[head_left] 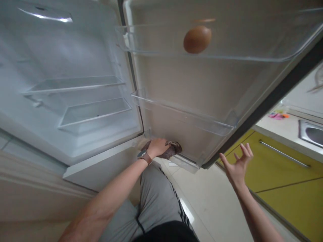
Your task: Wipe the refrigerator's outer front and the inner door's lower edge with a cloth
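Note:
My left hand (157, 147), with a watch (143, 154) on its wrist, grips a dark brown patterned cloth (174, 149) down at the lowest shelf of the open fridge door (186, 80). Its fingertips are partly hidden by the cloth. To the right, my right hand (238, 164) is raised beside the door's lower outer corner, its fingers spread and holding nothing. A brown egg (197, 39) rests in the clear top door shelf (242, 57). Below that runs a clear middle door shelf (184, 112).
The lit fridge interior (70, 47), with glass shelves (93, 111), stands at left. Yellow-green cabinets (285, 164) with a bar handle line the right under a white counter (285, 127), where a sink (313, 132) and a pink and orange item (278, 116) appear. Pale tiles (209, 198) cover the floor.

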Demonstrator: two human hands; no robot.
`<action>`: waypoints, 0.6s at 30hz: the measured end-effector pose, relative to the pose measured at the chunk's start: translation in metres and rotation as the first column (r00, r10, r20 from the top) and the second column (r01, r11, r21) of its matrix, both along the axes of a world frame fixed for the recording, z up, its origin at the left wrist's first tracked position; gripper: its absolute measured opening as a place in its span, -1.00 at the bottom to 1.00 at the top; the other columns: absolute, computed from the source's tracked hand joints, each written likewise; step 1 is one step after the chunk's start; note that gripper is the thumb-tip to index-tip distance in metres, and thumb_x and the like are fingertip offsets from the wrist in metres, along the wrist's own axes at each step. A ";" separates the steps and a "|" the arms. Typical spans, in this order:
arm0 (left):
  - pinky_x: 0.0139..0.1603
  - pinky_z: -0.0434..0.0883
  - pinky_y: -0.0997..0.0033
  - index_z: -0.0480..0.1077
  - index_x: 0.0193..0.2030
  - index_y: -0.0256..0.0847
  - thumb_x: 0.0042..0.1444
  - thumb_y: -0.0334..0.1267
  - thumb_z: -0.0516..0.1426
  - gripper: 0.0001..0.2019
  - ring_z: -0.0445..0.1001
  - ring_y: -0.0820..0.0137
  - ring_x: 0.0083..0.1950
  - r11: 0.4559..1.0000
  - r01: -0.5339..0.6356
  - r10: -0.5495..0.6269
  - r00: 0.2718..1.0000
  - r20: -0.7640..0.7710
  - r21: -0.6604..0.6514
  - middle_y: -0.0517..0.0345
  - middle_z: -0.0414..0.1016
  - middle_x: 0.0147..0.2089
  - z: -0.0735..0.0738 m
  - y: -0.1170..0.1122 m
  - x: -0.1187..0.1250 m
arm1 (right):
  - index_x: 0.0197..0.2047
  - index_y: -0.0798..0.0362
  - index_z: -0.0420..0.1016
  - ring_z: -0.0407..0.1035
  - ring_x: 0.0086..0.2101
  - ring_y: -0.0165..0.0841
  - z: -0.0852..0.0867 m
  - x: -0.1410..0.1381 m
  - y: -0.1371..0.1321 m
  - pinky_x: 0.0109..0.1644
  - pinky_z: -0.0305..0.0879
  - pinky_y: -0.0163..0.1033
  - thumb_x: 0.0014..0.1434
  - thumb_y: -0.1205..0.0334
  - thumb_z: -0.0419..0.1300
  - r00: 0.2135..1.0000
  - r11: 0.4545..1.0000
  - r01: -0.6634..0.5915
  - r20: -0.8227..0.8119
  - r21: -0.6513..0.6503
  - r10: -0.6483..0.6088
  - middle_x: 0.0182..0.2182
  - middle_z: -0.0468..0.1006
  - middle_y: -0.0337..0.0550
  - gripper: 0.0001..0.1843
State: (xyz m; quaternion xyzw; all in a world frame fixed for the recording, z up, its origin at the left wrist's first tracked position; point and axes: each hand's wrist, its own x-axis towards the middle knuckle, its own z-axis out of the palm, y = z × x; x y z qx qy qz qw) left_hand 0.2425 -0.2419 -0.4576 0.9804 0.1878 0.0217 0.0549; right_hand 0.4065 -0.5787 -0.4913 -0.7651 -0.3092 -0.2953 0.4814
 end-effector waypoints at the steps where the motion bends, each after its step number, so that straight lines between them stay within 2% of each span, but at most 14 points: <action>1: -0.01 0.47 0.24 0.60 0.03 -0.14 0.40 0.01 0.00 -0.59 0.63 0.09 0.05 0.999 0.031 -0.031 1.000 -0.002 -0.007 -0.13 0.66 -0.01 0.001 -0.015 0.004 | 0.48 -0.26 -0.10 0.01 0.40 0.09 -0.006 0.004 0.004 0.22 0.33 0.37 0.10 -0.16 0.39 0.997 0.998 -0.055 -0.045 0.001 0.055 0.47 -0.12 0.09 0.05; 2: -0.01 0.48 0.24 0.60 0.01 -0.14 0.40 0.00 0.00 -0.59 0.63 0.09 0.04 0.998 0.065 -0.065 0.998 -0.003 -0.021 -0.13 0.66 -0.02 0.003 -0.033 0.009 | 0.50 -0.28 -0.20 0.01 0.40 0.08 -0.013 0.006 0.010 0.23 0.32 0.37 0.11 -0.19 0.38 0.994 0.996 -0.090 -0.067 -0.001 0.090 0.47 -0.14 0.08 0.11; 4: -0.03 0.49 0.23 0.61 -0.02 -0.14 0.40 0.00 -0.01 -0.59 0.65 0.09 0.00 0.988 0.144 -0.144 0.990 0.008 -0.063 -0.12 0.67 -0.05 0.005 -0.072 0.017 | 0.52 -0.29 -0.35 -0.02 0.40 0.06 -0.025 0.008 0.021 0.28 0.27 0.37 0.12 -0.23 0.35 0.995 0.997 -0.082 -0.065 -0.012 0.081 0.47 -0.16 0.09 0.17; 7: -0.08 0.51 0.20 0.60 -0.02 -0.11 0.39 0.06 0.00 -0.58 0.66 0.09 -0.06 0.958 0.255 -0.246 0.966 0.080 -0.131 -0.11 0.68 -0.11 0.006 -0.124 0.026 | 0.52 -0.21 -0.36 -0.08 0.41 0.09 -0.036 0.005 0.031 0.27 0.28 0.33 0.15 -0.27 0.31 1.000 1.000 0.004 -0.006 -0.002 -0.004 0.44 -0.15 0.13 0.15; 10: -0.12 0.52 0.17 0.59 0.02 -0.09 0.28 0.22 0.08 -0.51 0.66 0.04 -0.09 0.947 0.266 -0.252 0.963 0.095 -0.183 -0.13 0.68 -0.16 0.006 -0.146 0.027 | 0.51 -0.16 -0.35 -0.05 0.39 0.10 -0.038 0.001 0.031 0.21 0.34 0.27 0.19 -0.26 0.26 1.000 1.000 0.021 0.021 -0.018 -0.021 0.41 -0.14 0.18 0.10; 12: -0.12 0.51 0.19 0.61 0.02 -0.05 0.28 0.23 0.08 -0.52 0.66 0.04 -0.07 0.946 0.257 -0.247 0.966 0.070 -0.199 -0.12 0.68 -0.14 0.005 -0.140 0.026 | 0.51 -0.15 -0.38 -0.04 0.38 0.11 -0.038 -0.001 0.032 0.18 0.35 0.27 0.20 -0.26 0.23 0.999 0.999 0.030 0.027 -0.038 -0.029 0.40 -0.15 0.20 0.10; 14: -0.12 0.50 0.21 0.63 -0.03 -0.02 0.33 0.16 0.04 -0.56 0.66 0.05 -0.05 0.949 0.249 -0.249 0.968 0.026 -0.194 -0.10 0.69 -0.12 0.003 -0.123 0.023 | 0.51 -0.15 -0.41 -0.07 0.38 0.14 -0.038 -0.004 0.034 0.18 0.33 0.30 0.21 -0.27 0.21 0.999 0.998 0.045 0.033 -0.050 -0.043 0.39 -0.16 0.21 0.09; 18: -0.08 0.49 0.22 0.65 -0.06 -0.06 0.33 0.10 0.04 -0.58 0.64 0.04 0.00 0.976 0.173 -0.185 0.979 -0.083 -0.136 -0.10 0.68 -0.05 -0.002 -0.063 0.017 | 0.48 -0.13 -0.39 -0.08 0.39 0.13 -0.029 -0.017 0.034 0.21 0.29 0.33 0.18 -0.27 0.25 0.995 0.995 0.078 0.062 -0.060 -0.074 0.37 -0.12 0.22 0.11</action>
